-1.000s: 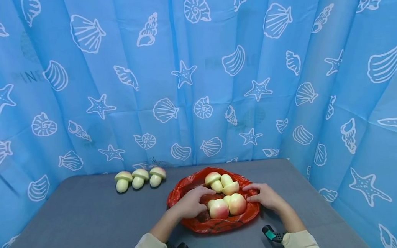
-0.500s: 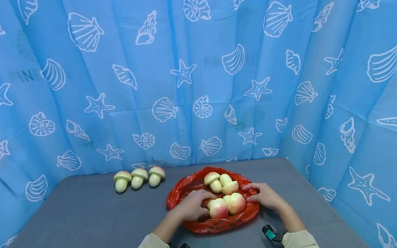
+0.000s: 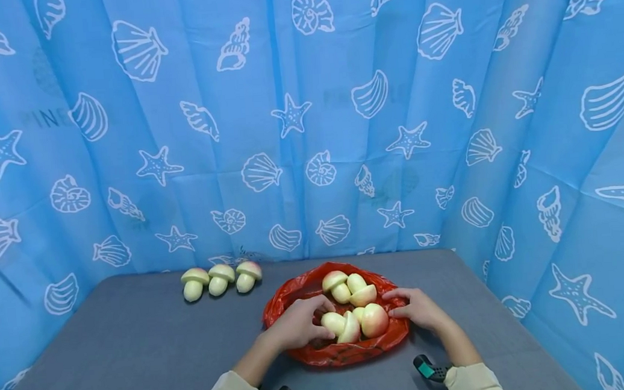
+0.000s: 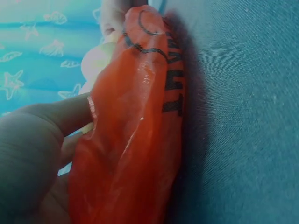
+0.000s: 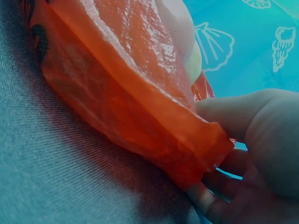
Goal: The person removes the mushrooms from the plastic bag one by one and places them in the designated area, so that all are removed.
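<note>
A red plastic bag (image 3: 336, 356) lies spread with its mouth up, holding several pale yellow mushrooms with pink-tinged caps. My left hand (image 3: 297, 324) reaches over the bag's left side and pinches the stem of the near-left mushroom (image 3: 350, 328) between thumb and fingers. On the opposite side my right hand (image 3: 419, 308) grips the bag's rim; in the right wrist view the thumb goes inside and other fingers stay under the red film (image 5: 187, 144). Beside the pinched mushroom lies another mushroom (image 3: 374, 320), its rounded cap toward me. The bag wall (image 4: 135, 126) hides most left fingertips in the left wrist view.
Three more mushrooms (image 3: 221, 280) lie in a row at the table's back edge, left of the bag. A grey cloth covers the table (image 3: 154, 351). Blue shell-patterned curtains (image 3: 286, 130) hang behind and at the right.
The near-left mushroom has turned: its cap faced me before, and now its stem points left toward my left hand. My left hand has shifted slightly; the right hand stays on the rim.
</note>
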Tool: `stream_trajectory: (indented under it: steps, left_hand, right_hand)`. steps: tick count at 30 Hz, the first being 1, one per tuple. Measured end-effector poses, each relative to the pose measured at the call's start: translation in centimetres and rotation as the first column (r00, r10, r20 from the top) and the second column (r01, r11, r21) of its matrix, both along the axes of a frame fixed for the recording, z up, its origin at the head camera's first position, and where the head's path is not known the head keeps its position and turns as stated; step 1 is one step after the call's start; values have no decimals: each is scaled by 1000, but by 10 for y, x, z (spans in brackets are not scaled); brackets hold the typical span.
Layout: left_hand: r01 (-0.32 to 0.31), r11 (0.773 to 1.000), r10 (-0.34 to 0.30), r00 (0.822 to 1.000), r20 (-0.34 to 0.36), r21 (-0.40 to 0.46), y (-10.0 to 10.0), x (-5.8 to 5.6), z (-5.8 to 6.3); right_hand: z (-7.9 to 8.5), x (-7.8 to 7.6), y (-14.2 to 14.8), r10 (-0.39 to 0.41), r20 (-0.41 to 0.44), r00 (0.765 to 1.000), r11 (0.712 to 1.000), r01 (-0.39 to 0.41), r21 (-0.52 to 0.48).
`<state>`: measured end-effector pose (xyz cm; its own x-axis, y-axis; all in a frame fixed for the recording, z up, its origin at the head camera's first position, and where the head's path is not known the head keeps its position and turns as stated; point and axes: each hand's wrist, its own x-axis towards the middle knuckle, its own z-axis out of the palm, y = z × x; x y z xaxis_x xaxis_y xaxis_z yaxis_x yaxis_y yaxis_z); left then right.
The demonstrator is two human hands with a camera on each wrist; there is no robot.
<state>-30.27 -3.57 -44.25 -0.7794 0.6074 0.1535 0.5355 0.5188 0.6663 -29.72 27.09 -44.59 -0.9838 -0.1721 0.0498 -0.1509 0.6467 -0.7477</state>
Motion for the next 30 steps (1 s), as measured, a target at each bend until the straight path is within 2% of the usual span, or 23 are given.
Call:
stream_trajectory:
  steps: [6,9,12,17,25,30]
  left_hand:
    - [-42,995,43,999,-13,94,-12,8,8]
    - [-71,983,76,997,-23,167,-21,13,13]
    - [-101,958,110,994,-17,268,-30,17,20]
    - [-173,901,190,982,-5,397,-47,24,27]
    - [-254,847,277,961,21,467,-72,30,26]
    - [-301,839,315,948,45,454,-89,33,22]
  right_hand:
    - [-2,-2,0,8,-6,1000,1000,-8,0]
    - [-3,-2,0,8,-5,1000,1000,-8,-2]
    - [-2,-1,-1,-1,-2,1000,1000,1,-4]
    - [-1,-1,-1,4,-5,1000,1000,-4,0]
    - [-1,-1,0,3,-15,1000,1000,-3,13]
    - [-2,-1,-2,7,-15,1000,1000,-6,12]
